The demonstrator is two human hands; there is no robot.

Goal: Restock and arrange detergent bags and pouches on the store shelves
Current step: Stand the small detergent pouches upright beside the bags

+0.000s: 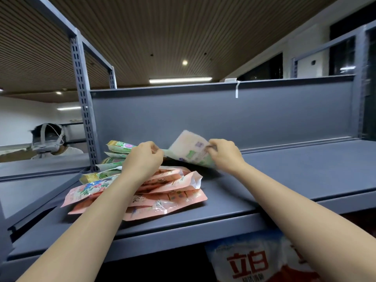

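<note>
1. Site: a grey metal shelf [284, 176] with a grey back panel [203, 119], seen from the head camera. A perforated upright [84, 110] stands at the 10 o'clock side of the frame.

2. Held item: a pale pink-and-green pouch [190, 151] is lifted off the shelf, tilted, just above the centre of the frame and close to the back panel.

3. Left hand [143, 157]: fingers curled, pinching the pouch's left edge between thumb and fingertips. The hand sits directly above the heap of stock.

4. Right hand [224, 154]: fingers curled round the pouch's right edge, thumb on its face. Both hands grip the same pouch, one at each end.

5. Stock on shelf: a loose pile of pink pouches [162, 194] lies flat at 7 o'clock from the held pouch, overlapping and not aligned. Green pouches [118, 147] lie stacked at 9 o'clock from the left hand, beside the upright.

6. Lower level: a white-and-red detergent bag [254, 261] with large red characters shows beneath the shelf edge at 5 o'clock.

7. Surroundings: another person [50, 141] wearing a head-mounted rig is visible beyond the upright at 9 o'clock.
</note>
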